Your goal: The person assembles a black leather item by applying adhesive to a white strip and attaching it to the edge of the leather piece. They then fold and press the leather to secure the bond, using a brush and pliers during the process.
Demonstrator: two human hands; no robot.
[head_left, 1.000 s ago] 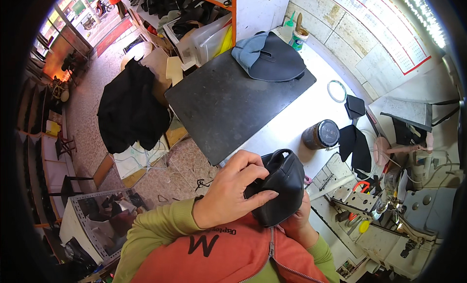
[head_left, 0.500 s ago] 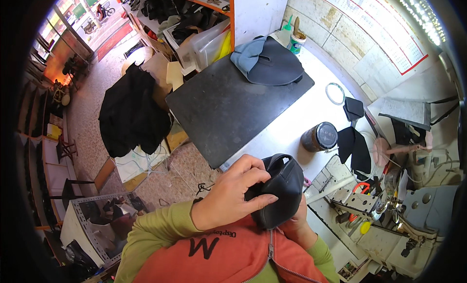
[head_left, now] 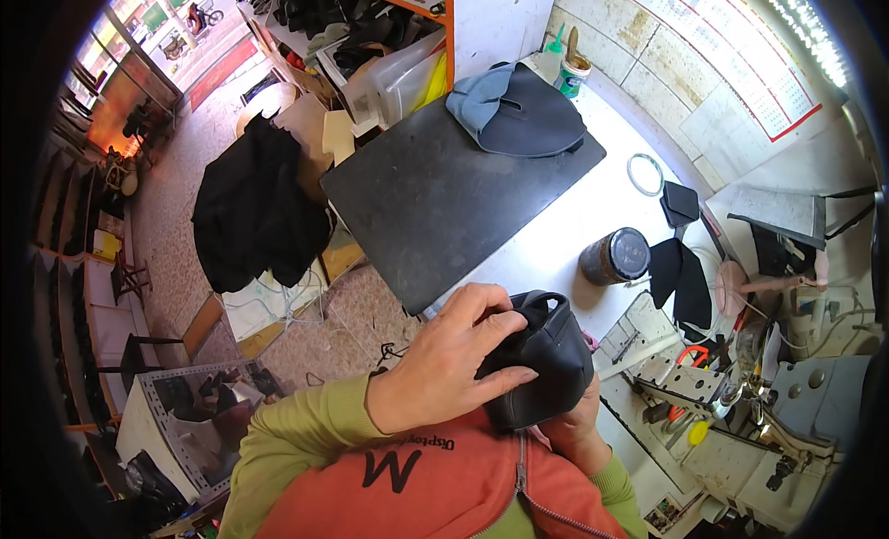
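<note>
In front of my chest I hold a black leather piece (head_left: 546, 368), hollow and shaped like a shoe upper, with a small loop-like opening at its top edge. My left hand (head_left: 458, 349) has its fingers at the near-left side of the opening, thumb on the outer face, pinching the leather. From the right and beneath, my right hand (head_left: 576, 419) supports it; the leather hides most of its fingers. On the black mat (head_left: 417, 215) lies a similar dark leather piece (head_left: 528, 122) with a grey-blue lining folded over and a slit.
A dark lidded jar (head_left: 614, 256) stands on the white table (head_left: 519, 256), near a tape roll (head_left: 645, 175) and black scraps (head_left: 681, 280). A sewing machine (head_left: 796, 409) is at the right. A glue pot (head_left: 571, 76) with a brush stands at the back. Black cloth (head_left: 259, 206) hangs at the left.
The leather piece has turned slightly and shifted a little to the right. My left fingers have moved slightly along its top edge. The view has shifted a little.
</note>
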